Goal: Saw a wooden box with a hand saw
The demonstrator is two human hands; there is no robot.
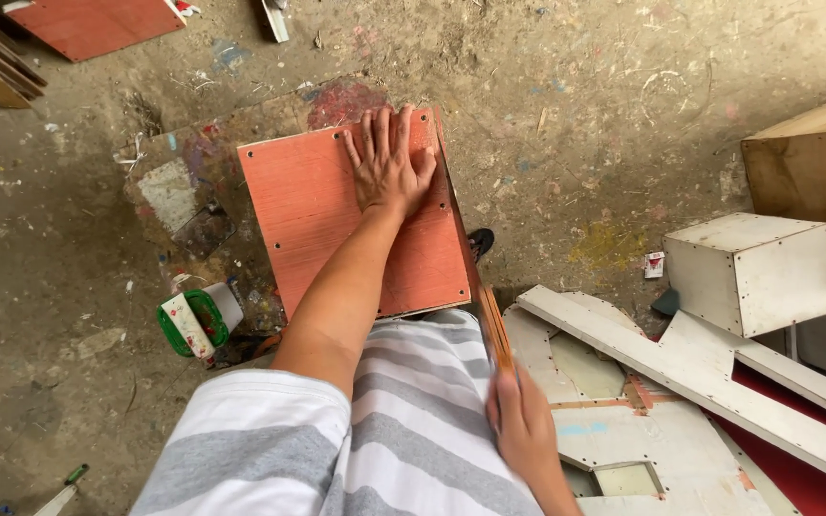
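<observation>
My left hand (389, 162) lies flat, fingers spread, on the far part of an orange-red square board (313, 220) with small holes near its edges. The board rests over my lap and on a paint-stained surface (179, 186). My right hand (528, 430), blurred, grips the near end of a long thin brown strip or tool (494, 330). The strip runs along the board's right edge. What kind of tool it is cannot be told.
A white box (752, 268) and long white planks (681, 373) lie on the dirt floor at the right, behind them a plywood panel (815, 172). A green tub with a tube (193, 325) sits left of my leg. Another red board (88, 24) lies at the top left.
</observation>
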